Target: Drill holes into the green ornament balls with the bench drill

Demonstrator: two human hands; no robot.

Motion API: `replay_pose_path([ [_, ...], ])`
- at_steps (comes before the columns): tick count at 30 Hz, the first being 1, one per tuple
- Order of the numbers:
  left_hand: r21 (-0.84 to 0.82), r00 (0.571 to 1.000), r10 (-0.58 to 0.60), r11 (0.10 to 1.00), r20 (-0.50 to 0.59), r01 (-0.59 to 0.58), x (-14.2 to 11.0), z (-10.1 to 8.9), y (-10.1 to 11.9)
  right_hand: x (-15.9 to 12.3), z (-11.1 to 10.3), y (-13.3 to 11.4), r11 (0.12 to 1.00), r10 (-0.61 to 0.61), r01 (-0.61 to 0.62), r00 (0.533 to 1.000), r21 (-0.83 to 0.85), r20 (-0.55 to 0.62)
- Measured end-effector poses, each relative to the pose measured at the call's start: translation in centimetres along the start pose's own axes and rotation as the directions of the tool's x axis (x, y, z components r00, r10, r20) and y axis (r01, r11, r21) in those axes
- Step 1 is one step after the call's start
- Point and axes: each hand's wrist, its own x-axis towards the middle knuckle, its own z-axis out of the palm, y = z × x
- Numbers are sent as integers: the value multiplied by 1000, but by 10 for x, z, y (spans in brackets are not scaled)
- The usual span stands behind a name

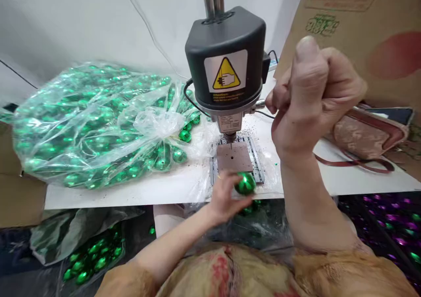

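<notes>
Gripping hand: left hand [224, 198], half closed around green ball [245, 183]
Ball: by the desk's [82, 197] front edge, near the drill [226, 65]
Right hand [309, 91]: clenched beside the drill; cannot tell whether it holds anything

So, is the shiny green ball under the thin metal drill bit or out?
Out: the left fingers hold the ball nearer the body, while the drill bit hangs above the brown square plate.

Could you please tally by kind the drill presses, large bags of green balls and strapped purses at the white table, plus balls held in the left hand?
Drill press: 1
Large bag of green balls: 1
Strapped purse: 1
Green ball in the left hand: 1
Total: 4
</notes>
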Motion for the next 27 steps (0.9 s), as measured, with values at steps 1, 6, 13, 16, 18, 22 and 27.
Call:
replay_pose_path([
  [1,32,982,132,990,134,-138,-14,5,8,0,1,-1,1000,-10,10,1000,2,-6],
  [6,75,748,356,878,560,-473,-57,21,31,0,3,0,998,-56,57,998,33,-35],
  [13,135,958,281,948,64,-287,-10,-10,-35,-2,-1,5,999,-43,44,999,24,-16],
  [16,327,963,-266,908,-32,262,33,-42,-108,-1,-2,6,999,-43,43,999,28,-17],
  [18,360,924,-378,856,-52,371,57,-60,-154,-1,-2,8,998,-54,55,998,43,-14],
  [22,345,864,-504,811,-1,473,79,-74,-200,0,-2,10,994,-71,70,998,82,2],
  [27,216,871,-484,862,80,459,76,-70,-170,0,-2,8,992,-83,82,997,91,0],
])
